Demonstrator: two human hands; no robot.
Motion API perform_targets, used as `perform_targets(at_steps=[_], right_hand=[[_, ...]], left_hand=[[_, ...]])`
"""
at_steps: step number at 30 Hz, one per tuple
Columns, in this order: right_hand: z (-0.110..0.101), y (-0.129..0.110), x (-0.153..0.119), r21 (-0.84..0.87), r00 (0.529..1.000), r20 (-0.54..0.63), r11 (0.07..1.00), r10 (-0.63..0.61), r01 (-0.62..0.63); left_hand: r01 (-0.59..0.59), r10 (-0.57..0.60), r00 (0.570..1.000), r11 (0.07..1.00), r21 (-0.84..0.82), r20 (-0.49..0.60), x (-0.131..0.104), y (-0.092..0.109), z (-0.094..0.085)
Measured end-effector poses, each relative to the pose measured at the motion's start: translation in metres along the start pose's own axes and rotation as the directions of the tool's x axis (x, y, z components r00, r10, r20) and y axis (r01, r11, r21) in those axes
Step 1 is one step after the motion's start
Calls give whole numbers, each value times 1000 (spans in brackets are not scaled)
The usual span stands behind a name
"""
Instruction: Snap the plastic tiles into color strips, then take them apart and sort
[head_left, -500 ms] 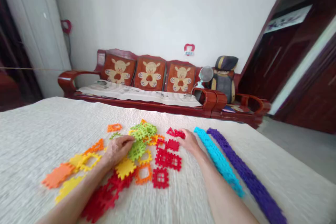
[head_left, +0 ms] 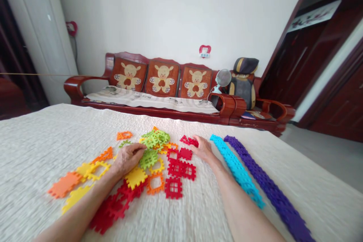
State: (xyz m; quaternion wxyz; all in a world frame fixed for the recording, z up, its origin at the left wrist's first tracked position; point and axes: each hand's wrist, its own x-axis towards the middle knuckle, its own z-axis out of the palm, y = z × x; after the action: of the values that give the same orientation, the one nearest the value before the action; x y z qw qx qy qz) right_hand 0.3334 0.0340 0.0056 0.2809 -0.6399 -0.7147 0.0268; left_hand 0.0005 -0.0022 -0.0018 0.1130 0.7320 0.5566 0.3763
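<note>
My left hand (head_left: 131, 157) is closed, its curled fingertips against the edge of the green interlocking tiles (head_left: 155, 138); whatever it may hold is hidden. Below it lies a solid yellow tile (head_left: 136, 177). My right hand (head_left: 203, 148) has thumb and fingers around the end of a small red openwork tile (head_left: 186, 140) lying on the cloth. Just beneath those fingers is a square red tile (head_left: 185, 154). More red tiles with window cut-outs (head_left: 173, 188) lie between my arms.
Orange tiles (head_left: 64, 185) and yellow tiles (head_left: 76, 197) spread to the left, with joined red tiles (head_left: 109, 211) near my left forearm. A turquoise row (head_left: 235, 166) and a purple row (head_left: 266, 185) lie on the right. Behind the cloth-covered table stands a wooden sofa (head_left: 85, 79).
My right hand's thumb and fingers have shifted slightly around the small red tile. My left hand stays by the green tiles. The view has moved a little.
</note>
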Motion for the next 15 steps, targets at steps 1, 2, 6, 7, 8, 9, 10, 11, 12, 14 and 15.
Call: perform_targets(at_steps=[1,2,6,7,8,9,10,11,12,14,15], right_hand=[[1,0,0,-1,1000,3,1000,-12,12],[2,1,1,-5,1000,4,1000,-24,24],[6,8,4,-6,996,-32,997,-78,78],[6,10,4,6,995,-45,996,-94,94],[7,13,5,20,992,-55,994,-109,111],[7,16,5,34,990,-64,991,-123,126],[7,19,6,43,988,-69,989,-135,138],[7,22,6,48,987,-71,988,-142,146],[6,24,6,49,987,-73,988,-146,150],[5,27,6,49,986,-77,987,-149,153],[4,28,5,49,987,-78,988,-141,146]], left_hand=[[-2,2,1000,1000,4,-2,0,0,0],[-4,4,1000,1000,6,-4,0,0,0],[-16,16,1000,1000,14,-7,0,-2,1],[-17,17,1000,1000,17,-8,0,-3,2],[-17,17,1000,1000,20,-8,0,-3,2],[-18,18,1000,1000,23,-9,0,-3,2],[-17,17,1000,1000,25,-9,0,-3,2],[-16,17,1000,1000,25,-10,0,-2,2],[-18,18,1000,1000,24,-9,0,-2,1],[-24,24,1000,999,23,-4,0,-2,2],[-27,27,1000,999,22,-2,0,-3,2]])
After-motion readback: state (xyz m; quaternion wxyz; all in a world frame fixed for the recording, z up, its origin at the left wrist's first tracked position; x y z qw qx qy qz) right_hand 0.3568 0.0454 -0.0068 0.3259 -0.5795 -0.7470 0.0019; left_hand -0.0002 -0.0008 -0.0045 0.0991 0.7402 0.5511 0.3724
